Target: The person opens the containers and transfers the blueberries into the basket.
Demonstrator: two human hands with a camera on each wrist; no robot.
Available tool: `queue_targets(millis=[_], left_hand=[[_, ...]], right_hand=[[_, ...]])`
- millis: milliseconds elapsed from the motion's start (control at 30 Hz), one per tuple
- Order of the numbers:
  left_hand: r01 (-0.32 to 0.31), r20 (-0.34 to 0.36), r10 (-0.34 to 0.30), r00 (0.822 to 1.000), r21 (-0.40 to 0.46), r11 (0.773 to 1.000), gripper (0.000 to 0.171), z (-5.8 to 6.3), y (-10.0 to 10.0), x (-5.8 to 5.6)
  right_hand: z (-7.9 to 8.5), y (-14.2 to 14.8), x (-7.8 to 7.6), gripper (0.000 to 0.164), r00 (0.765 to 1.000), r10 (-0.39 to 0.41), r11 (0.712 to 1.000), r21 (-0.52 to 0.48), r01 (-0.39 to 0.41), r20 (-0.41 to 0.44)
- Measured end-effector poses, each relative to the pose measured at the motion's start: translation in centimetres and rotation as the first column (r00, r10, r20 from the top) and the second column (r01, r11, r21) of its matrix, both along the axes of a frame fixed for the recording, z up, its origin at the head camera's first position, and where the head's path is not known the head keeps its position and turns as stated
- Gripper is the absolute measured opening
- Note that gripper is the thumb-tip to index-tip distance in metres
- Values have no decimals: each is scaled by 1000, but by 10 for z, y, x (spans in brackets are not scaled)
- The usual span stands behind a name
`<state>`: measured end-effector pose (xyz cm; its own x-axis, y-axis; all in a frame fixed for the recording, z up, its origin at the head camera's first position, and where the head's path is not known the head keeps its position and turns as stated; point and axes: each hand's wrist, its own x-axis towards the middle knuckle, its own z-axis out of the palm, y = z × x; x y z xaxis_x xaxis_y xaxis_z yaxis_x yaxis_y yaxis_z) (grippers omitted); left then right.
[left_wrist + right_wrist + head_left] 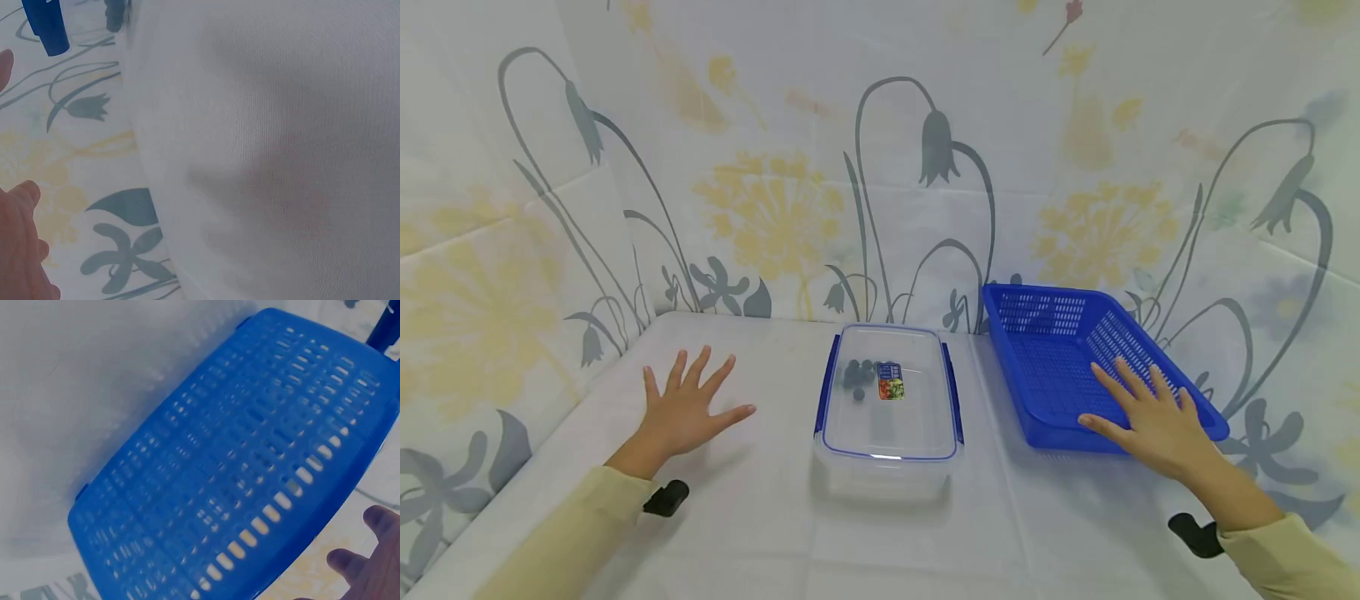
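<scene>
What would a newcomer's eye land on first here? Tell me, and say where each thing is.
First, the bright blue perforated plastic basket at the right of the head view, with the spread right hand in front of its near right part. Next, the clear lidded food container in the middle, with dark round fruits showing through its lid. Then the left hand, fingers spread, left of that container.

flowered cloth (895, 208) (grey, yellow) backs a white table (745, 525).
</scene>
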<state>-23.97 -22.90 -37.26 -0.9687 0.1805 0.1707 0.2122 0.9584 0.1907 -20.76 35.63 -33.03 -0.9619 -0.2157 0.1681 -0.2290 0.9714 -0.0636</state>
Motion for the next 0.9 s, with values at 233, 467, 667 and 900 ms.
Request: queue_targets(millis=[233, 467, 667, 900], left_hand=[[5, -18, -4, 1000, 86, 996, 88, -3, 12, -2], [34, -33, -28, 999, 202, 979, 83, -4, 29, -4], [50, -15, -48, 999, 299, 953, 82, -3, 42, -7], [78, 36, -103, 994, 429, 900, 86, -4, 53, -11]], right_hand=[[-2, -19, -2, 72, 999, 11, 989, -147, -16, -32], [-1, -41, -6, 66, 998, 39, 950, -307, -53, -52], [-3, -61, -12, 66, 996, 64, 913, -398, -85, -67], [-10, -80, -15, 67, 996, 82, 884, -458, -93, -44]])
